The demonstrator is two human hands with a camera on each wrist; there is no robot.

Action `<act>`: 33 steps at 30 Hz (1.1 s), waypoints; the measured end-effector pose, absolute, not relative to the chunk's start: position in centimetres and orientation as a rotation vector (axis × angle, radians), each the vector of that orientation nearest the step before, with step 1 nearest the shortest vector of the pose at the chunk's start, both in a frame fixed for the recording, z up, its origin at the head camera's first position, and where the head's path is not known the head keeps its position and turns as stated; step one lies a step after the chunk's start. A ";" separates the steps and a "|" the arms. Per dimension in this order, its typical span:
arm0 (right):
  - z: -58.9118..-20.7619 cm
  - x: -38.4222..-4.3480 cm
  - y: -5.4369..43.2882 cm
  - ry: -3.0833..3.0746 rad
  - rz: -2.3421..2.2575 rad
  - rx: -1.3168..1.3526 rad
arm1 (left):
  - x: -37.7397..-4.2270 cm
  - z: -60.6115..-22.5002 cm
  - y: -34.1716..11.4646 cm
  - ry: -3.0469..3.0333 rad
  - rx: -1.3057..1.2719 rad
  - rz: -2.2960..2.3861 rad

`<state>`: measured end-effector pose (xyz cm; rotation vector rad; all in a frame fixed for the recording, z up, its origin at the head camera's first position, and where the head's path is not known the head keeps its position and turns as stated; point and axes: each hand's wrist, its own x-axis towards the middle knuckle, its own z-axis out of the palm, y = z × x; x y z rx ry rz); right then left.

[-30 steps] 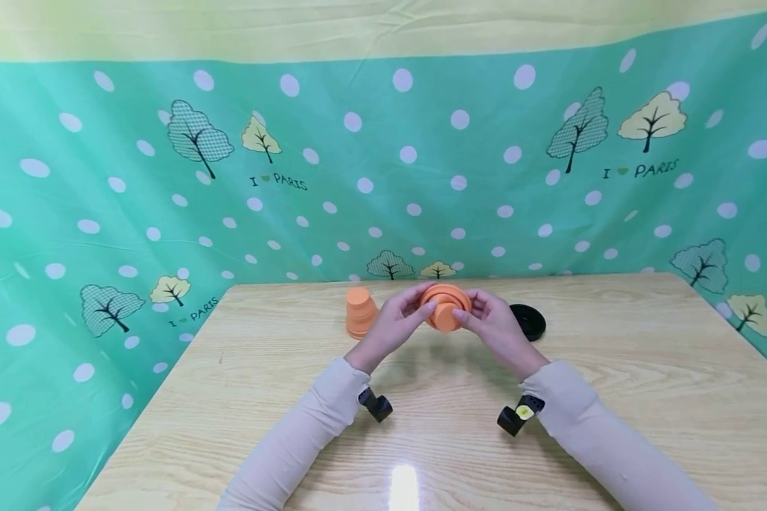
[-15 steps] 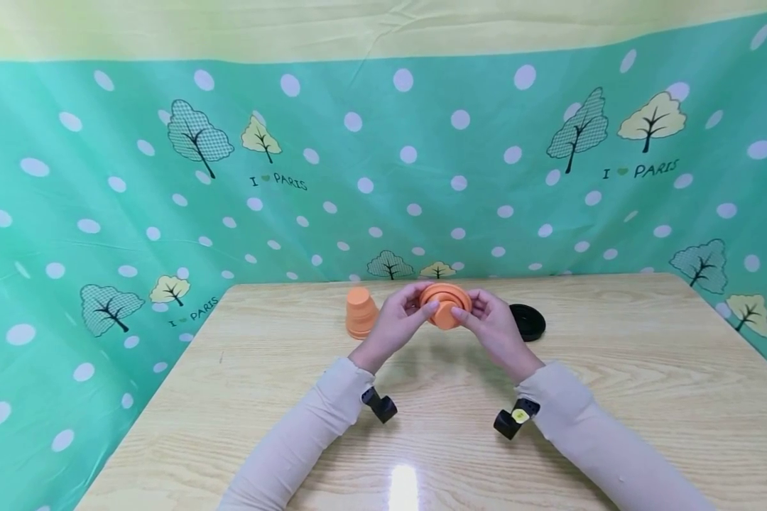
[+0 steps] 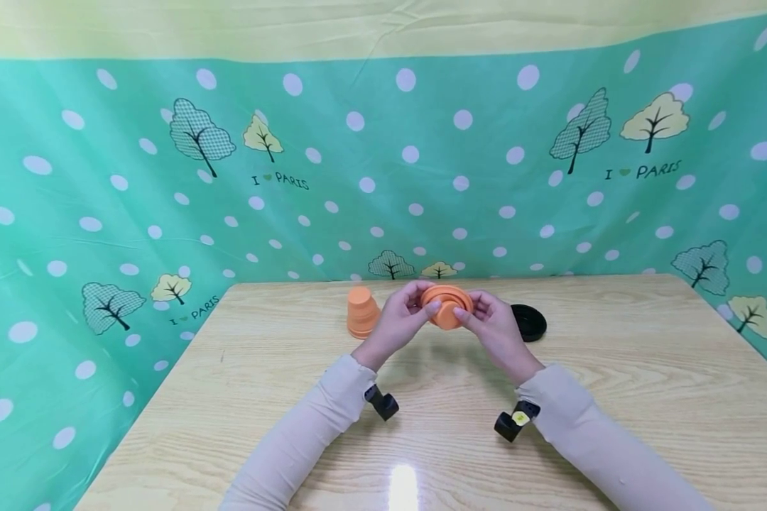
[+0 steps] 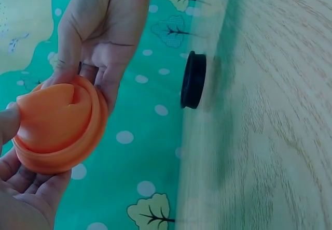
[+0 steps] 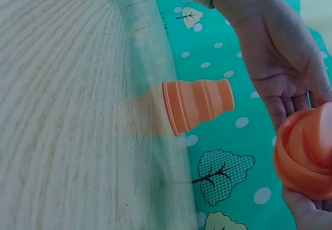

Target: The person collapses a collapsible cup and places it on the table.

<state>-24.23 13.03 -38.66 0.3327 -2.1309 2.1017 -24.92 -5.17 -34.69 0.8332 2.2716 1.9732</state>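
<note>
I have both hands' grips holding one piece: the left hand (image 3: 398,316) and right hand (image 3: 497,325) pinch the half-folded orange collapsible cup (image 3: 448,317) between them, neither nearer, narrow base facing my view. On the counter (image 3: 281,383), an extended orange cup (image 3: 361,312) stands rim-down to its left, a round black dish (image 3: 532,323) to its right.

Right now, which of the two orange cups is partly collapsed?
The cup held by the left hand and right hand: its walls are folded inward. The other cup stands tall, rim down, on the table.

The held cup (image 3: 447,317) and the standing cup (image 3: 361,316) are coloured orange, the disc (image 3: 531,324) black. The green cloth (image 3: 386,167) is patterned with pale dots (image 3: 463,119) and trees (image 3: 201,135).
</note>
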 end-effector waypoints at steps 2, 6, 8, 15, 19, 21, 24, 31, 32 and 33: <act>-38.6 -24.2 12.9 -2.125 2.105 0.332 | -24.9 -34.7 -5.1 2.301 0.837 1.978; -38.5 -24.1 12.7 -2.118 2.125 0.340 | -25.7 -35.8 -5.1 2.371 0.818 1.988; -38.4 -24.0 12.6 -2.125 2.133 0.331 | -26.3 -36.6 -5.2 2.385 0.809 1.991; -38.4 -24.0 12.9 -2.214 2.121 0.344 | -27.2 -37.6 -5.6 2.409 0.811 1.950; -38.5 -24.1 13.1 -2.289 2.033 0.369 | -27.3 -37.7 -5.8 2.418 0.855 1.885; -38.5 -24.1 13.2 -2.333 1.985 0.392 | -27.3 -37.7 -5.8 2.428 0.867 1.839; -38.4 -24.1 13.1 -2.392 1.927 0.432 | -27.2 -37.7 -5.8 2.462 0.904 1.752; -38.3 -24.1 12.9 -2.422 1.881 0.469 | -26.8 -37.3 -5.8 2.481 0.917 1.698; -38.3 -24.1 12.9 -2.424 1.882 0.470 | -26.7 -37.3 -5.8 2.476 0.913 1.704; -38.3 -24.1 12.9 -2.424 1.880 0.470 | -26.7 -37.2 -5.8 2.466 0.906 1.712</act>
